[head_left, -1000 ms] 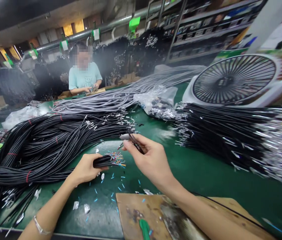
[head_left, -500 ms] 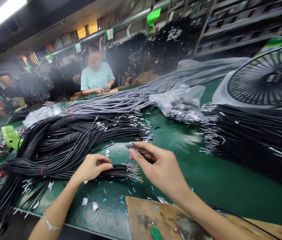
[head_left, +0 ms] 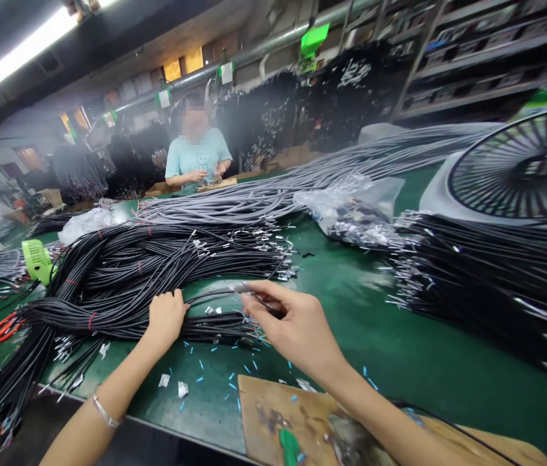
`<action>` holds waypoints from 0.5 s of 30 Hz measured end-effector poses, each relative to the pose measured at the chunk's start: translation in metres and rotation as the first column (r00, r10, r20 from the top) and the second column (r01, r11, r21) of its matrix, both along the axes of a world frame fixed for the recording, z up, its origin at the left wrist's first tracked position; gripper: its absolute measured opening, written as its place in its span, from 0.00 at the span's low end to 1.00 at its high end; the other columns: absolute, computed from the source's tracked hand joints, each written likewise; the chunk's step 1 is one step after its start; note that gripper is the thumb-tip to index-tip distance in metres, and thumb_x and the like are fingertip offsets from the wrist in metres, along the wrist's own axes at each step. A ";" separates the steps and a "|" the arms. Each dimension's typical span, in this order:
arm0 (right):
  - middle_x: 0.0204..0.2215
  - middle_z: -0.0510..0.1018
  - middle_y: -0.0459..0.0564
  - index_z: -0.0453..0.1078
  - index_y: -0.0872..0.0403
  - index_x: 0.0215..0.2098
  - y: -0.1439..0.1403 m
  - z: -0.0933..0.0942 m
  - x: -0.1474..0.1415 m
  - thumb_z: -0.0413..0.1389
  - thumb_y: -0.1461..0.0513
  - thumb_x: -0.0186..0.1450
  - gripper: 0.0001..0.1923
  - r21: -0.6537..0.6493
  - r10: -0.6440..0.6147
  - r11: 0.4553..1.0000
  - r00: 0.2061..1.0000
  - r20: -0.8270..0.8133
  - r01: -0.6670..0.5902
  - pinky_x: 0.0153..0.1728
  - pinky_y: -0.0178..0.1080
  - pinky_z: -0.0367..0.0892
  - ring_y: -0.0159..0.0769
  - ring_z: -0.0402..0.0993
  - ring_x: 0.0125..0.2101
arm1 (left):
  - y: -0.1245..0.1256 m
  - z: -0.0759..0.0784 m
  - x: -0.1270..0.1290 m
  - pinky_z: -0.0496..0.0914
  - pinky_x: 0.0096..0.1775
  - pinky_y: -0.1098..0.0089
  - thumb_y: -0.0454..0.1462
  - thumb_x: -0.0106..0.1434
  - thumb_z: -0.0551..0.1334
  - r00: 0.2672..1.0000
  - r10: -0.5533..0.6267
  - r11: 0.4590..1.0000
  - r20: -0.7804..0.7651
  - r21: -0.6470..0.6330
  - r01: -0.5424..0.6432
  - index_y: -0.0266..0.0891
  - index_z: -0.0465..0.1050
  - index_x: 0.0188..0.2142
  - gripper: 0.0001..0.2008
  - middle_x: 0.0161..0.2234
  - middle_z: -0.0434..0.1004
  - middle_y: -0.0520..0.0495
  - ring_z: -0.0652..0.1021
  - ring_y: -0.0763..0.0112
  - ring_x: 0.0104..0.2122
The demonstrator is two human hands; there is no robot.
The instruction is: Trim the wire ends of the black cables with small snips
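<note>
My left hand [head_left: 168, 316] is closed round a black cable [head_left: 209, 294], whose free end runs right toward my other hand. My right hand [head_left: 297, 317] pinches a slim dark tool [head_left: 273, 309] with a grey tip, at the end of that cable; its kind is not clear. I cannot tell whether the tool or my fingertips touch the cable. Just below lies a bundle of black cables [head_left: 215, 328] with stripped coloured wire ends, partly behind my right fingers. A larger pile of black cables [head_left: 122, 272] with red ties lies behind my left hand.
Grey cables [head_left: 254, 197] stretch across the back, where a person [head_left: 199, 155] sits. A plastic bag [head_left: 351, 207], a fan [head_left: 530, 168] and more black cables [head_left: 487, 285] are at right. A wooden board [head_left: 263, 408] lies in front; orange-handled scissors [head_left: 6, 327] lie left.
My left hand has moved from over the stripped bundle up and left, and closed on a single cable. My right hand has shifted slightly left, to that cable's end. The view has shifted slightly.
</note>
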State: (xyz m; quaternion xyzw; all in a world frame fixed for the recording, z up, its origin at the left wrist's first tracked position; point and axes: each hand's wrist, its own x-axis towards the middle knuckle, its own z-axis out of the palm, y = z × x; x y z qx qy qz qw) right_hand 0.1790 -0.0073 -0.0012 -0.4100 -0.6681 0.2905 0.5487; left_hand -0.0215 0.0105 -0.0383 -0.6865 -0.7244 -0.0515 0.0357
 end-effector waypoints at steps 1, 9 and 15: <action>0.20 0.78 0.49 0.73 0.57 0.28 0.001 0.000 0.000 0.51 0.59 0.56 0.11 0.003 -0.004 1.000 1.000 0.008 0.004 0.22 0.34 0.70 0.36 0.75 0.20 | 0.002 0.001 0.000 0.67 0.40 0.57 0.33 0.63 0.56 0.999 -0.030 1.000 0.031 0.009 0.029 0.30 0.72 0.36 0.08 0.33 0.75 0.35 0.76 0.52 0.37; 0.19 0.78 0.49 0.74 0.57 0.30 0.003 -0.003 0.002 0.50 0.59 0.57 0.13 0.006 -0.019 1.000 0.999 0.046 0.019 0.22 0.35 0.69 0.36 0.74 0.19 | 0.019 0.020 0.020 0.71 0.33 0.75 0.34 0.59 0.60 0.802 -0.379 0.925 0.462 0.172 0.339 0.39 0.76 0.36 0.06 0.30 0.79 0.50 0.78 0.72 0.30; 0.17 0.74 0.47 0.73 0.57 0.33 0.006 -0.008 0.004 0.51 0.57 0.58 0.13 -0.037 -0.124 0.992 0.992 0.015 0.124 0.19 0.34 0.66 0.35 0.71 0.17 | 0.003 0.032 0.037 0.71 0.31 0.75 0.34 0.58 0.62 0.627 -0.483 0.875 0.612 0.362 0.321 0.37 0.76 0.33 0.05 0.29 0.78 0.48 0.77 0.72 0.29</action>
